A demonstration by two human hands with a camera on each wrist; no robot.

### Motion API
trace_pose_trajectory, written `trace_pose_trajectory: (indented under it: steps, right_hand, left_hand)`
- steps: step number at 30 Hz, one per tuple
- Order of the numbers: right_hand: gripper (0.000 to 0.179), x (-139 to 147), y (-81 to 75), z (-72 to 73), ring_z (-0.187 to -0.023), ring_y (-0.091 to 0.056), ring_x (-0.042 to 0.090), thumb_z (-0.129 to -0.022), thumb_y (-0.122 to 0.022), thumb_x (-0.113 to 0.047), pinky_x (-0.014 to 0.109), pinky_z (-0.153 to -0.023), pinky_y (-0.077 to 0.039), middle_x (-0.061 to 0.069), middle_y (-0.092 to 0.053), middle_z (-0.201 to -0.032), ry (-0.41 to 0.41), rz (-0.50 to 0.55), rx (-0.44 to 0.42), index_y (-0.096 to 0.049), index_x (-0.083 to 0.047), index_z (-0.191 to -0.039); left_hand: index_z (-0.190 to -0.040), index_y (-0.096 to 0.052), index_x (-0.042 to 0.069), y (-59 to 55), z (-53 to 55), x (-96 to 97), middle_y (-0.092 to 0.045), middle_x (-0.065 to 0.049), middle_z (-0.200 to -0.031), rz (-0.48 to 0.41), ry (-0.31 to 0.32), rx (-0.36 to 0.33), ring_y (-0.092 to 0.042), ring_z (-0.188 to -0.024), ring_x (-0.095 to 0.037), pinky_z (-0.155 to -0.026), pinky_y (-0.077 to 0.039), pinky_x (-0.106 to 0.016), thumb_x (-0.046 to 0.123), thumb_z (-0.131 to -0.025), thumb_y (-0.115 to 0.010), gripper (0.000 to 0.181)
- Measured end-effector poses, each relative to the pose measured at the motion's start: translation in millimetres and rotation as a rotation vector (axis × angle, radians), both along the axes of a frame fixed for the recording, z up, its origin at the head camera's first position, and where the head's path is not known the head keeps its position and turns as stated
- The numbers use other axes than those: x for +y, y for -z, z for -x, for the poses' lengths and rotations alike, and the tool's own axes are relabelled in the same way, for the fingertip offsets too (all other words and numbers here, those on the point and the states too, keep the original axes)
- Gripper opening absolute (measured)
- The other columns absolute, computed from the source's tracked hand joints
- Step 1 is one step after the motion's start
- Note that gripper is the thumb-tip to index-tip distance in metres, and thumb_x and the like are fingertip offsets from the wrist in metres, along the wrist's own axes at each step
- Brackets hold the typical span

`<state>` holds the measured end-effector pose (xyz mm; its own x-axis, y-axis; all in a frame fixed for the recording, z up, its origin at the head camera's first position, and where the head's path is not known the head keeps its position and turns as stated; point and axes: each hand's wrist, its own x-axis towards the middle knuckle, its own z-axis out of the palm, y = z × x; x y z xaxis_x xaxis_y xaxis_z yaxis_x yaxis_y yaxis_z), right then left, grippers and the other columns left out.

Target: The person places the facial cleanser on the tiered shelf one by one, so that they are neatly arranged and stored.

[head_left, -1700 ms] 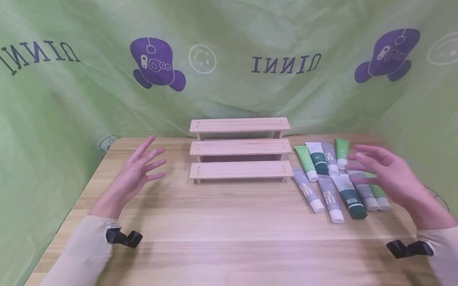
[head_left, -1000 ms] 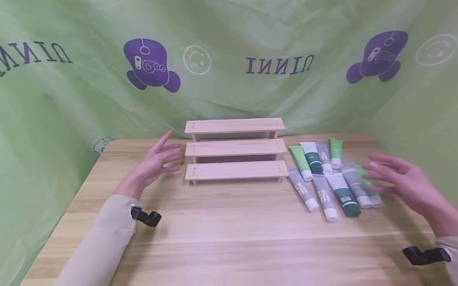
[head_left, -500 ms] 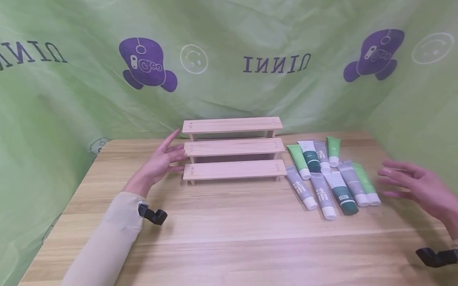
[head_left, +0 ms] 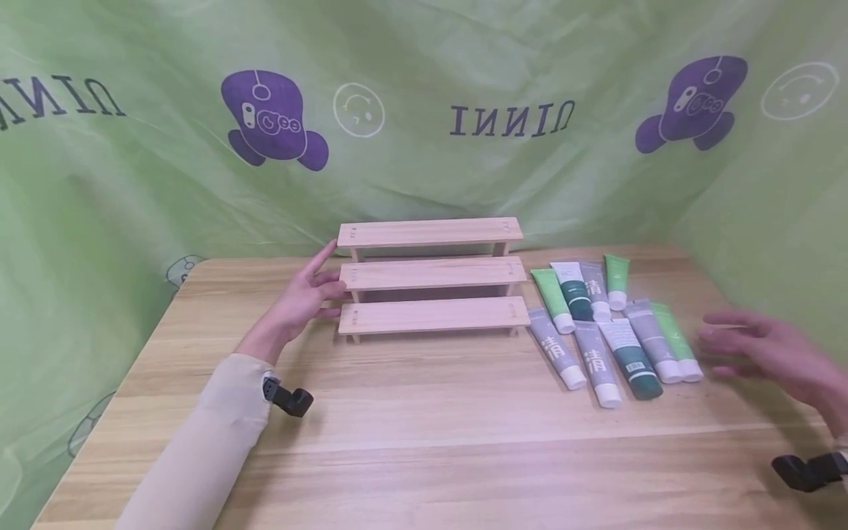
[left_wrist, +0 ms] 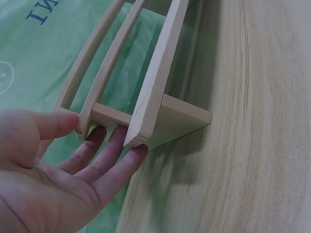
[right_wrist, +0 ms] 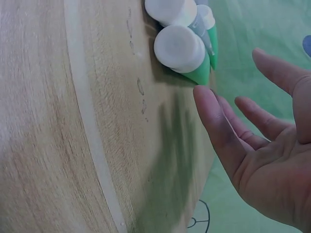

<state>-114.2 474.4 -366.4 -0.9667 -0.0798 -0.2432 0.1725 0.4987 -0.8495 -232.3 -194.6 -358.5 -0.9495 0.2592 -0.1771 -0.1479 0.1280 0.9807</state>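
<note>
A green printed curtain [head_left: 411,173] (its purple cartoon figures [head_left: 268,118] look upside down, so it is probably hung that way) walls in a wood-grain tabletop [head_left: 411,449] on three sides. A three-tier wooden display stand [head_left: 430,274] sits toward the back of the table, its lowest step facing the person, an arrangement that seems to leave every tier within view and reach. At the stand's left end, the left hand [head_left: 298,303], in a beige sleeve [head_left: 215,423], spreads its fingers, thumb and fingertips touching the board ends, a light contact that looks meant to steady the stand rather than lift it. Across the table, the right hand [head_left: 771,350] hovers, fingers apart and slightly bent, holding nothing, near the tubes with no contact visible. Between stand and hand, nine squeeze tubes [head_left: 555,350], green, grey and white-and-dark-green, lie flat in two loose rows, caps toward the person, perhaps because their flattened ends rest more safely that way. A small black wrist camera [head_left: 288,397] rides the left cuff, likely angled for a close look at the fingers. Smallest of all, white caps [head_left: 573,377] finish most of the tubes.
</note>
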Motion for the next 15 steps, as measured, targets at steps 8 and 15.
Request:
trace_pose_trajectory:
  steps: [8, 15]
  right_hand:
    - [0.067, -9, 3.7, 8.0, -0.091, -0.069, 0.011, -0.105, -0.055, -0.017, 0.041, -0.078, -0.063, 0.020, -0.065, -0.117, -0.024, -0.058, -0.074, -0.018, 0.021, -0.146]
    - [0.071, -8, 7.0, 12.1, -0.090, -0.068, 0.009, -0.105, -0.054, -0.018, 0.040, -0.077, -0.063, 0.015, -0.066, -0.114, -0.038, -0.049, -0.116, -0.013, 0.025, -0.145]
  left_hand:
    - [-0.160, -0.009, 0.044, 1.8, 0.3, -0.1, -0.029, -0.030, -0.154, 0.006, -0.012, 0.006, -0.044, -0.133, -0.045, -0.103, -0.047, -0.059, -0.002, -0.101, -0.050, 0.085]
    - [-0.160, -0.010, 0.045, 2.5, 0.1, 1.1, -0.031, -0.030, -0.153, 0.010, -0.012, 0.011, -0.046, -0.131, -0.045, -0.102, -0.048, -0.060, -0.004, -0.101, -0.048, 0.086]
